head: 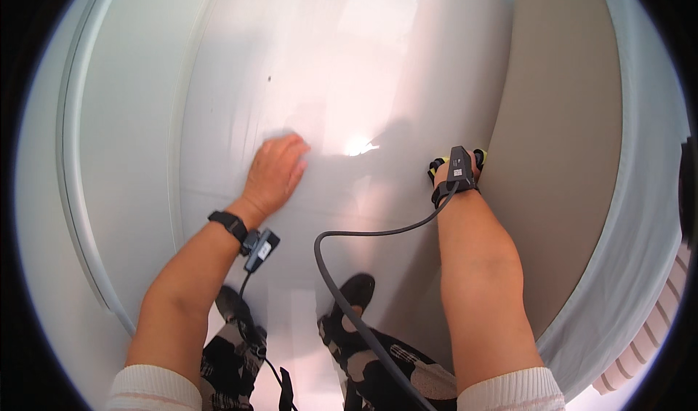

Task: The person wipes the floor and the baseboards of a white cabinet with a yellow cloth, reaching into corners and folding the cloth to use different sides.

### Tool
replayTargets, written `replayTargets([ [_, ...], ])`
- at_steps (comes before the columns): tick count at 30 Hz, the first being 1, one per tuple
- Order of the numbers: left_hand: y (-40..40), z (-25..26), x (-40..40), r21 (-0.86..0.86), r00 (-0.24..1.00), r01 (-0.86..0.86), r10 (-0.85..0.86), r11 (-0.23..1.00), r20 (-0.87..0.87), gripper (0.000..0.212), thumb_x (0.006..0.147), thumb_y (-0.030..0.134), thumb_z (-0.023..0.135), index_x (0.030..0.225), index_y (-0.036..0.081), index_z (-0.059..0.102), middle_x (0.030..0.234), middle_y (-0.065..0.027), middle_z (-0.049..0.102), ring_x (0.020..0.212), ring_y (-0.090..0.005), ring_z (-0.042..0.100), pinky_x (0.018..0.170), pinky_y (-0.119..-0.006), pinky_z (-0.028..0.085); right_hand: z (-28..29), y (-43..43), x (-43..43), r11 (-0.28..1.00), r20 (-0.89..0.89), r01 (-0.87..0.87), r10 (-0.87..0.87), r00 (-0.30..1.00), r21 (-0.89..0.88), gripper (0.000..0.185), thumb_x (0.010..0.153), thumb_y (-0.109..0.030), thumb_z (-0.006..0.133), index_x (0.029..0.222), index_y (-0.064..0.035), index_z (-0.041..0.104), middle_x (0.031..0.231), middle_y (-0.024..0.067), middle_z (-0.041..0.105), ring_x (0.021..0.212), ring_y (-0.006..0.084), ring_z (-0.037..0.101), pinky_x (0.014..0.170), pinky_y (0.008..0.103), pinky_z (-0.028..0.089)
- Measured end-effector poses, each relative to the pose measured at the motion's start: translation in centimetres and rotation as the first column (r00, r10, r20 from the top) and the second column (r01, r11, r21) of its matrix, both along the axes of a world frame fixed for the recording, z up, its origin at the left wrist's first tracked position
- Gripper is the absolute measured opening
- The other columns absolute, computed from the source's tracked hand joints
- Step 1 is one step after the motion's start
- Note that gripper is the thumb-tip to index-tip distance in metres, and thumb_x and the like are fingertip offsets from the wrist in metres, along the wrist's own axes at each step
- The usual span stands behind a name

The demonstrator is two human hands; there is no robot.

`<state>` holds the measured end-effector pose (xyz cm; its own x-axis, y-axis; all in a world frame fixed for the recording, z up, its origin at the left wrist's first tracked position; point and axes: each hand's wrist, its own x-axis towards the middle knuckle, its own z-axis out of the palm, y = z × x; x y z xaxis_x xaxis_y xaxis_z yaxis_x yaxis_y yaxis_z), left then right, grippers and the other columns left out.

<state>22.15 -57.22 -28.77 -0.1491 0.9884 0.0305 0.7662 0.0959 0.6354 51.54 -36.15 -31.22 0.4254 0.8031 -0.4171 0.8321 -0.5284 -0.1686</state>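
My left hand [278, 170] hangs over the glossy pale floor [305, 209] with its fingers loosely bent and nothing in them. My right hand [440, 176] is low beside the beige side panel [561, 111], closed around a yellow-and-black object [480, 159]. Parts of that object stick out on both sides of the hand; the rest is hidden, so its kind cannot be told. A dark sensor box [459, 166] on a wrist strap covers much of the right hand. Another small box [263, 250] sits at my left wrist beside a black band [228, 223].
A thick grey cable [349, 233] loops from the right wrist past my legs. My black shoes [357, 291] stand on the floor. A white panelled wall or door [131, 111] rises at left. Light blue cloth [643, 154] borders the beige panel, with pale slats [649, 345] at lower right.
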Motion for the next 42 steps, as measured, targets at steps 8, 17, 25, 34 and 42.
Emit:
replayTargets([
  [8,-3.5,-2.0,0.9,-0.125,0.974,0.185,-0.199,0.975,-0.111,0.038,0.08,0.022,0.066,0.116,0.015,0.056,0.124,-0.008,0.047,0.111,-0.0279,0.045,0.094,-0.041,0.035,-6.5,7.2,2.4,0.856,-0.193,0.322,-0.264,0.945,0.404,0.044,0.084,-0.04,0.056,0.11,-0.0041,0.062,0.103,0.0115,0.067,0.09,0.0263,0.064,0.079,0.0377,0.048],
  [17,-3.8,-2.4,0.8,-0.07,0.932,0.253,-0.263,0.965,-0.25,0.036,0.084,0.03,0.062,0.117,0.017,0.054,0.124,-0.0033,0.045,0.11,-0.0225,0.043,0.092,-0.038,0.034,-1.2,4.2,-9.8,0.861,-0.203,-0.243,0.362,0.91,0.447,0.044,0.078,-0.041,0.062,0.114,-0.0142,0.061,0.099,0.0181,0.067,0.093,0.0381,0.063,0.078,0.046,0.05],
  [25,-3.7,-3.8,0.4,0.015,0.92,0.383,-0.38,0.923,-0.099,0.032,0.078,0.019,0.065,0.108,0.011,0.058,0.11,-0.0067,0.053,0.103,-0.0247,0.048,0.089,-0.039,0.039,0.3,-12.1,-17.8,0.631,-0.537,-0.637,0.756,0.376,0.443,0.034,0.07,-0.019,0.066,0.102,-0.007,0.065,0.09,0.0201,0.065,0.085,0.0386,0.061,0.077,0.0433,0.05],
  [34,-4.7,-4.0,0.2,-0.027,0.957,0.258,-0.26,0.966,-0.127,0.049,0.074,0.011,0.066,0.121,0.007,0.053,0.127,-0.0109,0.048,0.113,-0.0284,0.047,0.097,-0.039,0.04,2.4,7.1,-14.2,0.981,-0.897,-0.163,0.161,0.412,0.101,0.031,0.084,-0.018,0.068,0.108,0.0009,0.06,0.091,0.0085,0.066,0.076,0.0186,0.064,0.068,0.0335,0.053],
  [42,-4.2,-5.3,1.7,-0.12,0.992,0.125,-0.127,0.985,-0.007,0.052,0.074,0.008,0.065,0.125,0.002,0.051,0.133,-0.0141,0.045,0.119,-0.0317,0.044,0.103,-0.041,0.037,-6.3,12.4,-20.5,0.91,-0.631,-0.257,0.412,0.658,0.326,0.049,0.078,-0.033,0.066,0.119,-0.0071,0.061,0.097,0.0097,0.068,0.085,0.0223,0.065,0.077,0.0332,0.049],
])
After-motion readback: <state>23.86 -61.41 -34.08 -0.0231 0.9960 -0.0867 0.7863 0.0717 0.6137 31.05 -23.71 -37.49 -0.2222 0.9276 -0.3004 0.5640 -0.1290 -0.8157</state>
